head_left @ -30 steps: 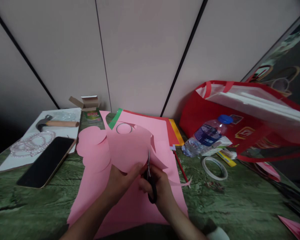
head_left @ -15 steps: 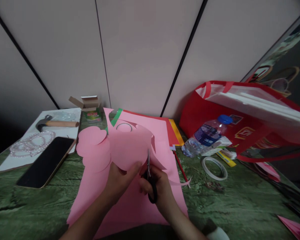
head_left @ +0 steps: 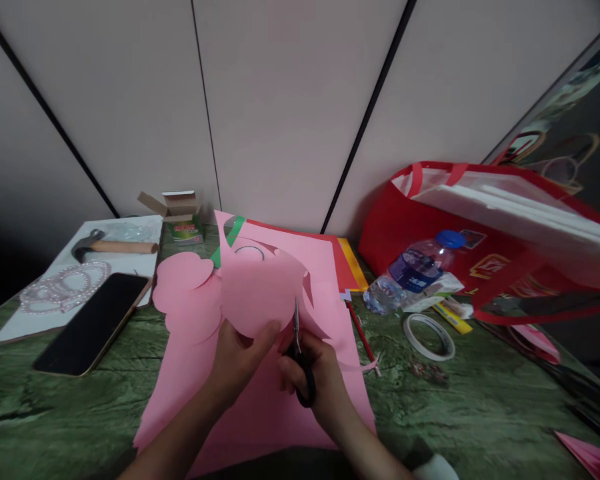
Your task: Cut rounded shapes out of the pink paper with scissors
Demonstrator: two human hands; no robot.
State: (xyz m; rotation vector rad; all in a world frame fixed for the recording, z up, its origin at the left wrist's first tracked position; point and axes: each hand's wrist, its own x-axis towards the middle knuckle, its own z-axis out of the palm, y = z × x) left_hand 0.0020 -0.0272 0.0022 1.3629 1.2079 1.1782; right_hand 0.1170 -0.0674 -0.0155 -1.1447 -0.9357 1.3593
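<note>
My left hand [head_left: 243, 353] pinches the lower edge of a pink paper piece [head_left: 260, 293] with a rounded outline, thumb on top. In my right hand [head_left: 320, 370] is a pair of black-handled scissors [head_left: 297, 333], its blades pointing away from me at the paper's right edge. A narrow pink offcut curls off to the right of the blades. Under both hands lies a stack of pink paper sheets [head_left: 260, 427]. Several rounded pink cutouts [head_left: 187, 273] overlap on the stack's left side.
On the left are a phone [head_left: 93, 323], a hammer [head_left: 123, 247], a string of beads [head_left: 65, 288] and a small open box [head_left: 186, 230]. To the right stand a water bottle [head_left: 405, 270], a tape roll [head_left: 429, 337], a red pencil [head_left: 363, 337] and a red bag [head_left: 395, 207].
The pink paper piece has turned slightly, and its upper left tip has shifted a little to the right. Both hands stay nearly in place.
</note>
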